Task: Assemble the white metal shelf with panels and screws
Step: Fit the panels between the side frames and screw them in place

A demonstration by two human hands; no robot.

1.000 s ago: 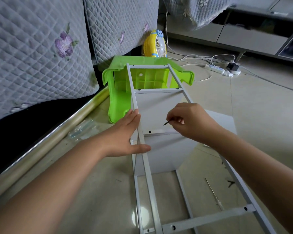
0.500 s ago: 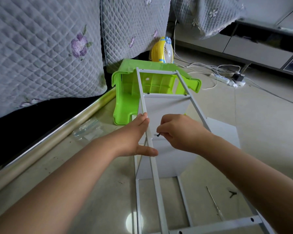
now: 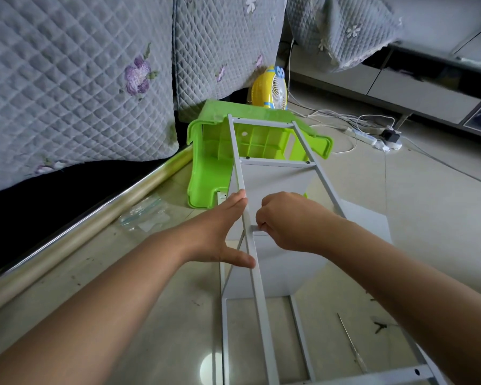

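The white metal shelf frame (image 3: pixel 238 168) lies on its side on the floor, its far end over a green plastic stool (image 3: pixel 206 162). A white panel (image 3: pixel 278 179) sits between the frame's rails. My left hand (image 3: pixel 222 232) presses flat against the left rail, fingers straight, thumb spread below. My right hand (image 3: pixel 286 220) is curled at the inside of that same rail, where a panel edge meets it, fingertips pinched together. The small dark screw seen earlier is hidden by those fingers.
A screwdriver (image 3: pixel 351 347) lies on the floor at lower right, beside a small dark part (image 3: pixel 381 326). A clear plastic bag (image 3: pixel 145 215) lies left of the frame. A quilted sofa (image 3: pixel 81 79), a yellow fan (image 3: pixel 270 88) and a power strip (image 3: pixel 378 140) with cables stand behind.
My right hand has moved left with the screw to the inside of the left rail, and the screw has gone out of sight. My left hand stays pressed on the rail.
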